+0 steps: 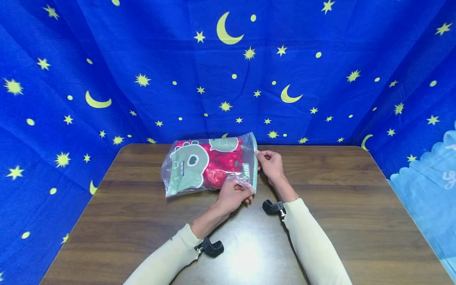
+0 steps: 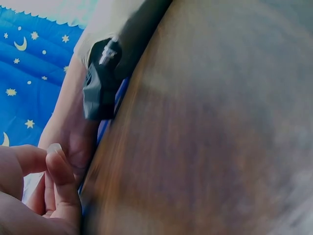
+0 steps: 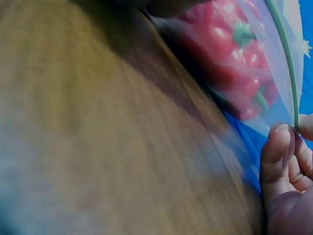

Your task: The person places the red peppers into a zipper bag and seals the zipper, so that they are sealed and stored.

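Observation:
On the table lies a clear zip bag (image 1: 189, 166) with a pale green cartoon print. Red bell peppers (image 1: 224, 164) with green stems (image 3: 244, 34) fill it. The bag's green zip edge (image 1: 255, 170) faces right. At the near end of that edge, my left hand (image 1: 233, 194) pinches the bag between thumb and finger. My right hand (image 1: 271, 164) pinches the same edge farther back; the right wrist view shows the green strip running into its fingertips (image 3: 279, 139). In the left wrist view, my left hand (image 2: 49, 191) shows pinched fingers, but the bag there is mostly hidden.
The brown wooden table (image 1: 338, 206) extends on all sides of the bag. A blue curtain (image 1: 160, 59) with yellow moons and stars hangs right behind its back edge. Black wrist cameras (image 1: 212, 247) stick out from both cream sleeves (image 1: 313, 241), low over the tabletop.

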`<state>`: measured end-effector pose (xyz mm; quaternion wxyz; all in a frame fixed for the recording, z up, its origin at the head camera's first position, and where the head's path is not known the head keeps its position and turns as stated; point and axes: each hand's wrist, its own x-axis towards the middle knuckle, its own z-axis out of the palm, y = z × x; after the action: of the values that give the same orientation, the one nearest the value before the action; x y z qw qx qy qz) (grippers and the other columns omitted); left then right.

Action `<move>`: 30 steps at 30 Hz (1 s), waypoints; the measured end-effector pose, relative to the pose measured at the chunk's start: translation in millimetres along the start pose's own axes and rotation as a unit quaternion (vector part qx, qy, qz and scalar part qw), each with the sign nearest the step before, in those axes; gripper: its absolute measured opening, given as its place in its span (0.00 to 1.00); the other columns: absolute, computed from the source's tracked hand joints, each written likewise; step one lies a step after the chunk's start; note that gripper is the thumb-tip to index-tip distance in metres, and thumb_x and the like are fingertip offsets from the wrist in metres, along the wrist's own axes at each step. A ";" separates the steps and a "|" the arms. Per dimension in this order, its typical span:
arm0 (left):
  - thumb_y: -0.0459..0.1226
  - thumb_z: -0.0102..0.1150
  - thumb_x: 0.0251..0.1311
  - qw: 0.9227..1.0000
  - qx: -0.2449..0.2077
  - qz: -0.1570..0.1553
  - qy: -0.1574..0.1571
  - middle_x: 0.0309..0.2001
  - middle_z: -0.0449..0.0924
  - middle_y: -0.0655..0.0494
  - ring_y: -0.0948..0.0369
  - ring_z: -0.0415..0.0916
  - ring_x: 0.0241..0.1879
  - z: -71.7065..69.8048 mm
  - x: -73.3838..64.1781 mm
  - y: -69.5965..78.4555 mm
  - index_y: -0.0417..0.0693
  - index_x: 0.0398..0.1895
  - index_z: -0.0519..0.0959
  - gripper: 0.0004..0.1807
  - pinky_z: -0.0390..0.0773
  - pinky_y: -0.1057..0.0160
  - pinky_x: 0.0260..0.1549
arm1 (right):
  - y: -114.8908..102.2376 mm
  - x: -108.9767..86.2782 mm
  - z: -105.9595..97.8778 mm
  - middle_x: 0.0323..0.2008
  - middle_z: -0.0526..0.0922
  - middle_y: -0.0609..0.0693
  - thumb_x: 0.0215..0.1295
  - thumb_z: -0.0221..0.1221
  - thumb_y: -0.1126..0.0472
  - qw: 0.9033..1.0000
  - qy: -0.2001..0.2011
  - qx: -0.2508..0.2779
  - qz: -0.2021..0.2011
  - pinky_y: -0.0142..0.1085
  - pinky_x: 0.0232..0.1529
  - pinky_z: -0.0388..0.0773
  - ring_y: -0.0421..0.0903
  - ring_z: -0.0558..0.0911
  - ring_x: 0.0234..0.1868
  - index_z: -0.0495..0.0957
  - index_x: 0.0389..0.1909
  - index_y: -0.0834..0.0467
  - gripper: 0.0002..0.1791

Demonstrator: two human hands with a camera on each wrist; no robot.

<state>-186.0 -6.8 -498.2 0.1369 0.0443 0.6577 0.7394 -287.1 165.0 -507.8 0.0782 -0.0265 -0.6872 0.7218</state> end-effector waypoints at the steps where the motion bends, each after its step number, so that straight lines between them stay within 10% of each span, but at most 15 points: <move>1: 0.23 0.66 0.62 1.000 0.002 0.001 0.000 0.23 0.83 0.55 0.65 0.80 0.22 0.0 -0.5 -0.3 0.25 0.43 0.81 0.08 0.82 0.70 0.24 | 0.5 1.4 0.7 0.20 0.80 0.48 0.75 0.63 0.64 1.000 0.005 -0.004 0.000 0.29 0.18 0.78 0.40 0.76 0.19 0.81 0.39 0.74 0.13; 16: 0.25 0.68 0.60 0.999 0.041 0.005 -0.003 0.25 0.85 0.48 0.65 0.80 0.21 3.6 -16.4 -3.6 0.29 0.40 0.82 0.07 0.80 0.71 0.23 | 9.2 28.4 8.7 0.22 0.79 0.43 0.71 0.67 0.59 0.991 0.105 -0.071 -0.043 0.26 0.22 0.70 0.37 0.74 0.23 0.85 0.33 0.67 0.13; 30: 0.27 0.72 0.61 0.998 0.059 -0.017 -0.022 0.29 0.88 0.41 0.64 0.81 0.22 17.8 -28.9 -1.1 0.32 0.38 0.86 0.06 0.81 0.69 0.23 | 6.2 49.2 0.3 0.21 0.80 0.41 0.72 0.66 0.61 0.988 0.153 -0.018 -0.020 0.25 0.22 0.74 0.35 0.76 0.21 0.84 0.34 0.66 0.11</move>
<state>-153.8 2.9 -493.7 0.1615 0.0576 0.6978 0.6955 -336.1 171.8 -510.6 0.1969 -0.1242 -0.6804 0.6949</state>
